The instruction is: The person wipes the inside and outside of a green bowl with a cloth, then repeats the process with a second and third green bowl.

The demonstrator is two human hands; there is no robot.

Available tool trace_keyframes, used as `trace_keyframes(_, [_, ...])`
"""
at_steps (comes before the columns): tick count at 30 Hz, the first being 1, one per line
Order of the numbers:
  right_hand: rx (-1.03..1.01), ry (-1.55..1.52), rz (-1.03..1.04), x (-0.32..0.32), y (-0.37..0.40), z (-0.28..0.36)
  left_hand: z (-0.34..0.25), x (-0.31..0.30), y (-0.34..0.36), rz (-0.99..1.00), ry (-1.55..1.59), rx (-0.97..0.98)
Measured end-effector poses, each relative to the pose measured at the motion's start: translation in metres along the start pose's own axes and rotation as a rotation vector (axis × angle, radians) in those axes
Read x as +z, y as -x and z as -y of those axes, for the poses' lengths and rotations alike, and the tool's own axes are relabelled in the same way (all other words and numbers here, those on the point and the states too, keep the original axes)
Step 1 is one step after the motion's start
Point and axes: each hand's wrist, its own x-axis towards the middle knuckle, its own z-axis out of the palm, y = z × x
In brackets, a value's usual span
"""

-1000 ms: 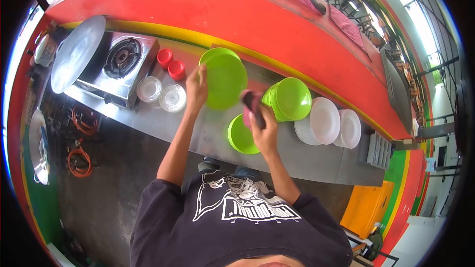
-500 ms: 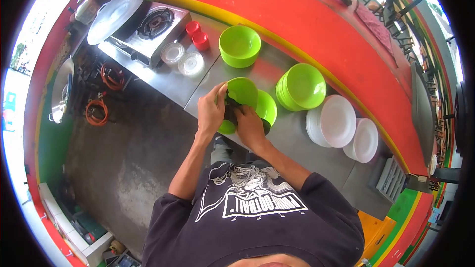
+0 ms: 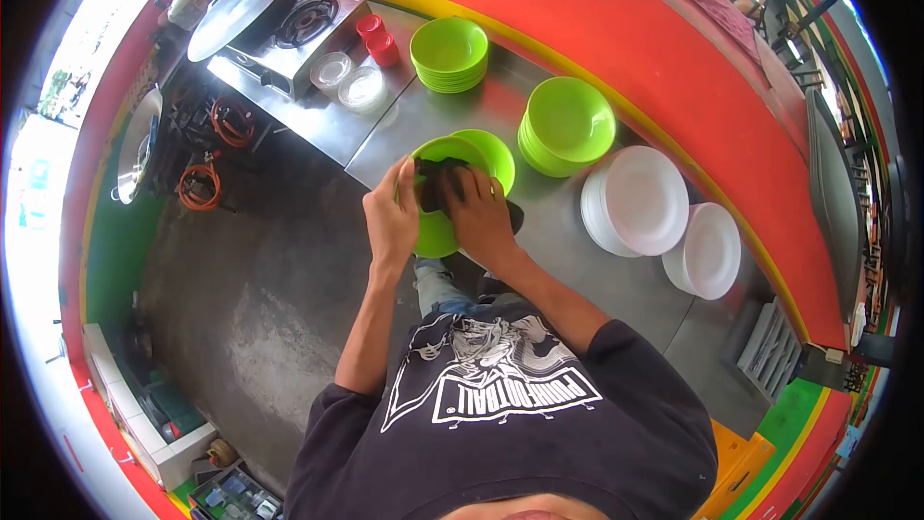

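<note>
The left hand [image 3: 391, 219] holds a green bowl [image 3: 445, 148] in a narrow grip, its fingers closed on the left side of the rim. The bowl is tilted in front of the person's body, above the near edge of the steel counter [image 3: 602, 274]. The right hand [image 3: 484, 223] grasps a dark cloth [image 3: 433, 185] and presses it inside this bowl, so the bowl lies between the two hands. Just beyond it, to the right, there is another green bowl [image 3: 497, 156]; I cannot tell if they touch. Farther right stand two stacks of white dishes [image 3: 645, 200]. Behind are a right stack of green bowls [image 3: 570, 120] and a left one, and at far left, a gas stove [image 3: 310, 23].
</note>
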Motion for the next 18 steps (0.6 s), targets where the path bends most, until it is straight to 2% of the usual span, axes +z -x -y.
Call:
trace_keyframes(3, [0.078,-0.032,0.265,-0.004,0.012,0.007,-0.005,-0.002,0.006,-0.085,-0.045,0.048])
trace_keyframes(6, [0.024,-0.281,0.412,-0.009,0.017,0.016,0.001,-0.002,0.015,-0.202,-0.019,0.079])
trace_keyframes(9, [0.075,-0.812,0.261,0.0,0.011,0.032,0.003,-0.011,0.023,-0.197,0.029,-0.098])
trace_keyframes(12, [0.204,-0.953,0.142,0.005,-0.003,0.05,0.015,-0.01,0.032,-0.191,0.117,-0.175])
trace_keyframes(15, [0.072,-0.582,0.04,0.007,-0.027,0.042,0.021,-0.017,0.04,-0.159,0.081,-0.222])
trace_keyframes(18, [-0.008,-0.38,-0.022,0.013,-0.03,0.032,0.02,-0.018,0.045,-0.218,0.069,-0.174])
